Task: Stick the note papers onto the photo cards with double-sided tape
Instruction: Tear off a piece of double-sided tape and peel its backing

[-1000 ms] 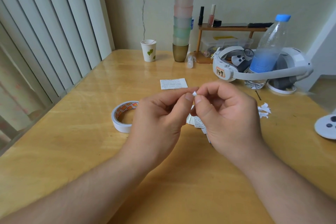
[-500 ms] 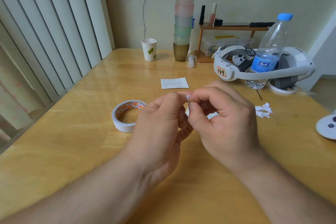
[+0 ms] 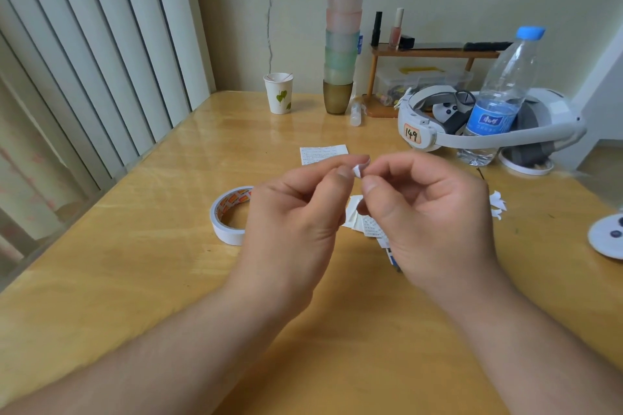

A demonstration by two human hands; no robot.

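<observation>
Above the wooden table [image 3: 135, 263], my left hand [image 3: 293, 222] and my right hand [image 3: 435, 212] meet fingertip to fingertip and pinch a small white piece of tape [image 3: 359, 170] between thumbs and forefingers. Under the hands lie note papers and cards [image 3: 365, 224], mostly hidden. A roll of double-sided tape [image 3: 227, 216] rests flat just left of my left hand. One printed note paper [image 3: 323, 153] lies farther back in the middle.
White paper scraps [image 3: 498, 204] lie to the right. Behind them stand a water bottle [image 3: 499, 98], a white headset [image 3: 472, 125], a paper cup [image 3: 278, 93], a tall stack of cups [image 3: 342, 44] and a small shelf [image 3: 431, 54]. Blinds [image 3: 84, 61] line the left side.
Both hands stayed together over the table, working the small tape piece between the fingertips; the white piece shows more between the thumbs now than half a second ago.
</observation>
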